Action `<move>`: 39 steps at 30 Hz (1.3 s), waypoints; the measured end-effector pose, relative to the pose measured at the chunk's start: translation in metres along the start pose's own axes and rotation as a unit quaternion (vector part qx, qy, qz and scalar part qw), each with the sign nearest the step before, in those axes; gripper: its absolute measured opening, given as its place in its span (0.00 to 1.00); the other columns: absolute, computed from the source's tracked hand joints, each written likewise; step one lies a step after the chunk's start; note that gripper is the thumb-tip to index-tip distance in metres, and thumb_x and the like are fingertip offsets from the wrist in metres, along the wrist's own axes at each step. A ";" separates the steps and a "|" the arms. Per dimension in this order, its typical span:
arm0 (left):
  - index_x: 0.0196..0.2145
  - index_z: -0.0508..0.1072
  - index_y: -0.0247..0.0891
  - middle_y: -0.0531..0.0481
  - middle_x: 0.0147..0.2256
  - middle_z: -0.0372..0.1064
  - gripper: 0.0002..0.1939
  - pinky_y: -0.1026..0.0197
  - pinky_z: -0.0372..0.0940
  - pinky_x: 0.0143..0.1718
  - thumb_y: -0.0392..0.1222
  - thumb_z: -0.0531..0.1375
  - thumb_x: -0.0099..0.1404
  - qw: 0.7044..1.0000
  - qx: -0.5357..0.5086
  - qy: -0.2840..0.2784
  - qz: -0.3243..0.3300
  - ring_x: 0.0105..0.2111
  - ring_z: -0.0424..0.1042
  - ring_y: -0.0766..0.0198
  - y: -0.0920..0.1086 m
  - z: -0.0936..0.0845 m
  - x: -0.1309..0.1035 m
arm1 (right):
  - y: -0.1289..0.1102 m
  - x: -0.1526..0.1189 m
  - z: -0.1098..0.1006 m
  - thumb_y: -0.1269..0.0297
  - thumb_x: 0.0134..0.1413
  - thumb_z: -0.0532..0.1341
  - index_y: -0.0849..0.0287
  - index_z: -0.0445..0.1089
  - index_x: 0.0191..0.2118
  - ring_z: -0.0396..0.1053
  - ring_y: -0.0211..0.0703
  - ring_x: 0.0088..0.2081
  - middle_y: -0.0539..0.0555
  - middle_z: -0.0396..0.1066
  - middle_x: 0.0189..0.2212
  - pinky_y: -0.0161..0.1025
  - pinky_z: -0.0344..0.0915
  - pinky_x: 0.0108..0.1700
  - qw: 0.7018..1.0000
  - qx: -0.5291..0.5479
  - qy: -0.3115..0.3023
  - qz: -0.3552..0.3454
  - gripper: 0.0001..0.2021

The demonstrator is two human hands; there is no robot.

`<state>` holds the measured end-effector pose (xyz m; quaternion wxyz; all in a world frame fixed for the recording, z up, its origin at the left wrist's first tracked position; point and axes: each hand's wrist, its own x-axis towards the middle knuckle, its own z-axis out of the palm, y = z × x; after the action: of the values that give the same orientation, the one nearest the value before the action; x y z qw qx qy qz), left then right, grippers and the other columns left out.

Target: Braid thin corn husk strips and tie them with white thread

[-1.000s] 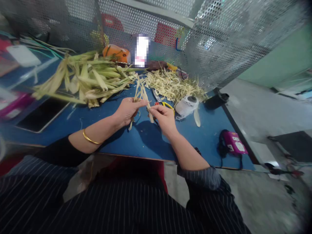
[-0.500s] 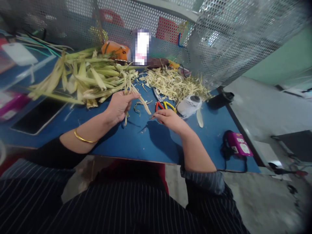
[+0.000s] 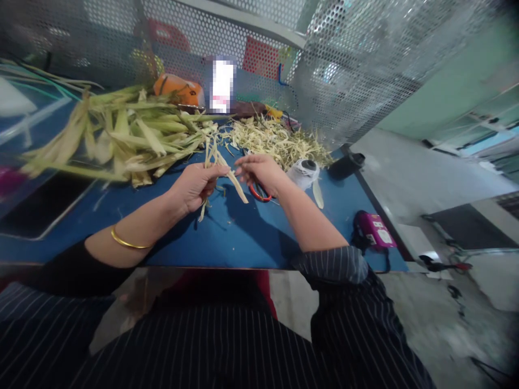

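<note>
My left hand (image 3: 197, 186) pinches a bunch of pale husk strips (image 3: 234, 183), whose ends stick out above and below the fingers. Just to its right is my right hand (image 3: 259, 172), fingers apart and slightly curled, with nothing visible in them. Beneath that hand, a red handle loop (image 3: 259, 194) of a tool shows; the rest of the tool is hidden. Behind both hands lie a pile of long green-yellow husks (image 3: 121, 129) at left and a heap of shredded strips (image 3: 267, 135) at right.
A white thread spool (image 3: 302, 174), a black cylinder (image 3: 344, 166) and a purple box with a black cable (image 3: 377, 231) are at the right. On the left lies a dark flat panel (image 3: 40, 202). An orange package (image 3: 178, 90) rests by the perforated metal screen (image 3: 263, 56) at the back.
My right hand has risen and come closer to my left hand, its fingers now spread from a pinch; it covers the yellow handle. The whole view has shifted, moving the table items left.
</note>
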<state>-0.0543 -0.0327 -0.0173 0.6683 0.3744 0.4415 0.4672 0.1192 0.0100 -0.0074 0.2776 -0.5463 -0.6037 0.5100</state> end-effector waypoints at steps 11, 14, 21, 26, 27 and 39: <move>0.23 0.61 0.37 0.64 0.14 0.43 0.14 0.68 0.34 0.14 0.35 0.65 0.57 0.999 0.007 0.038 -0.009 0.13 0.39 0.77 -0.001 -0.001 0.005 | 0.008 0.063 -0.118 0.71 0.56 0.56 0.72 0.74 0.44 0.68 0.60 0.52 0.72 0.73 0.46 0.54 0.59 0.52 0.728 -0.603 0.321 0.055 0.14; 0.23 0.61 0.37 0.64 0.13 0.43 0.14 0.68 0.35 0.14 0.35 0.65 0.57 0.999 0.015 0.041 -0.015 0.13 0.39 0.77 -0.001 -0.001 0.006 | 0.007 0.068 -0.116 0.74 0.56 0.54 0.69 0.75 0.41 0.70 0.57 0.49 0.69 0.76 0.43 0.53 0.58 0.53 0.727 -0.603 0.323 0.055 0.13; 0.21 0.58 0.38 0.63 0.13 0.45 0.17 0.68 0.37 0.14 0.34 0.66 0.54 0.996 0.023 0.082 0.013 0.13 0.42 0.76 -0.003 -0.005 0.019 | -0.023 0.041 -0.101 0.62 0.61 0.53 0.62 0.74 0.37 0.72 0.46 0.39 0.58 0.76 0.34 0.44 0.65 0.44 0.834 -0.438 0.296 -0.159 0.13; 0.23 0.61 0.37 0.64 0.14 0.44 0.14 0.69 0.35 0.13 0.34 0.66 0.54 0.995 0.004 0.098 0.017 0.13 0.40 0.77 -0.003 -0.012 0.028 | -0.032 0.016 -0.079 0.64 0.58 0.57 0.62 0.72 0.30 0.67 0.34 0.26 0.52 0.70 0.24 0.38 0.66 0.35 0.905 -0.278 0.229 -0.227 0.10; 0.22 0.60 0.38 0.64 0.14 0.44 0.15 0.69 0.35 0.14 0.34 0.65 0.54 0.995 -0.002 0.100 0.020 0.13 0.40 0.77 -0.003 -0.014 0.029 | -0.032 0.012 -0.074 0.64 0.57 0.58 0.63 0.72 0.29 0.65 0.33 0.24 0.51 0.68 0.23 0.37 0.65 0.33 0.916 -0.260 0.214 -0.218 0.10; 0.21 0.57 0.39 0.64 0.14 0.42 0.17 0.69 0.35 0.13 0.34 0.65 0.56 0.995 -0.017 0.097 0.013 0.13 0.39 0.76 -0.002 -0.014 0.029 | -0.035 0.011 -0.071 0.70 0.53 0.62 0.64 0.70 0.24 0.56 0.29 0.19 0.48 0.60 0.16 0.34 0.61 0.24 0.967 -0.145 0.176 -0.113 0.08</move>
<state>-0.0622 -0.0046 -0.0303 0.6223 0.3220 0.4914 0.5174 0.1669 0.0469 0.0455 0.3534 -0.5897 -0.6707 0.2785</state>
